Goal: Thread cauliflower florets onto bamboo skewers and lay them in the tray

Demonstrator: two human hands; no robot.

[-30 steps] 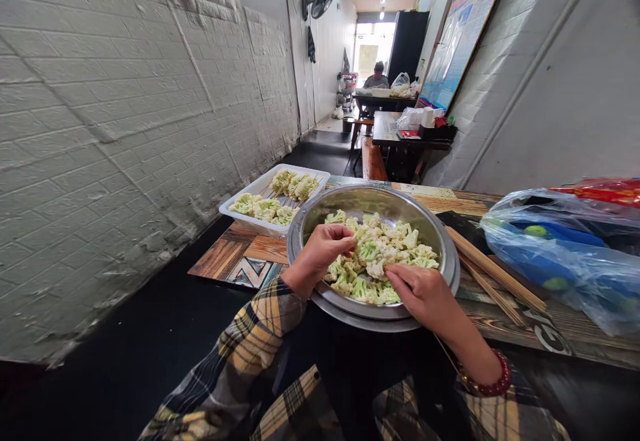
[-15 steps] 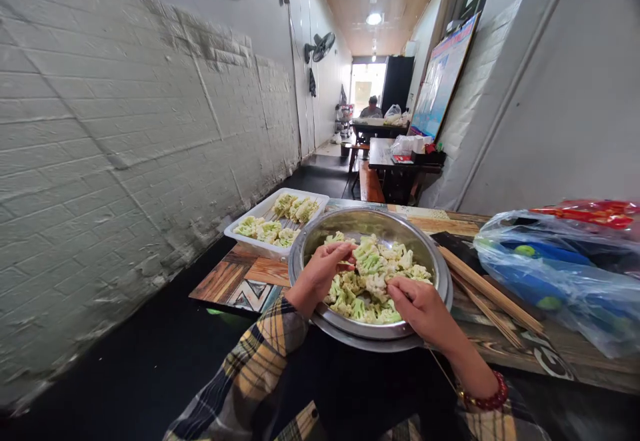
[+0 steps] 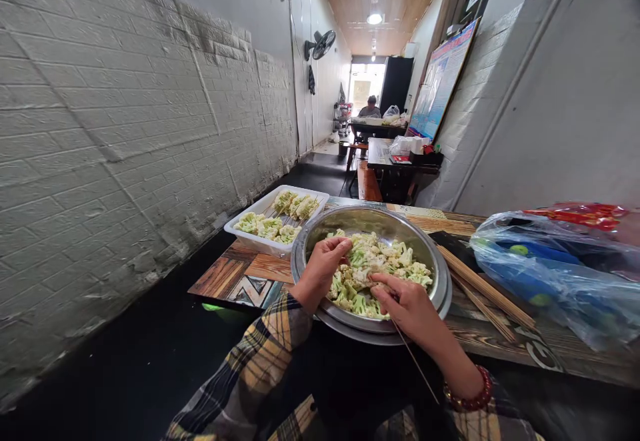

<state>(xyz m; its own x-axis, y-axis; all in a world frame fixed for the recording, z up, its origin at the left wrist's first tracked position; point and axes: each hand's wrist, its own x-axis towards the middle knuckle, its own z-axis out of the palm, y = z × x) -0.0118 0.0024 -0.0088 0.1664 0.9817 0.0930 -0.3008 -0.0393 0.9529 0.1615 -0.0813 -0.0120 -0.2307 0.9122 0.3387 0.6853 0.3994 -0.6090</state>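
A steel bowl [image 3: 435, 234] of cut cauliflower [image 3: 400, 261] stands before me, its pale green and white florets heaped together. Over its left side my left hand [image 3: 323, 267] is closed, thumb and fingertips pinched at a cauliflower floret [image 3: 363, 254] that they partly hide. My right hand [image 3: 413, 304] is over the bowl's near right side, its fingers closed around a thin skewer [image 3: 417, 364]. The skewer's tail slants down past the bowl rim toward my right sleeve; its upper part is hidden by the hand and florets.
Left of the bowl is a white tray [image 3: 273, 244] with skewered cauliflower. Bare wooden skewers [image 3: 487, 287] lie to the right, beside a clear plastic bag [image 3: 555, 267] with blue and green contents. Another person [image 3: 370, 107] sits at a far table. A textured wall runs along the left.
My right hand has shifted slightly left, and more of the skewer shows below it. My left hand's fingers have closed into a pinch. The view has moved slightly.
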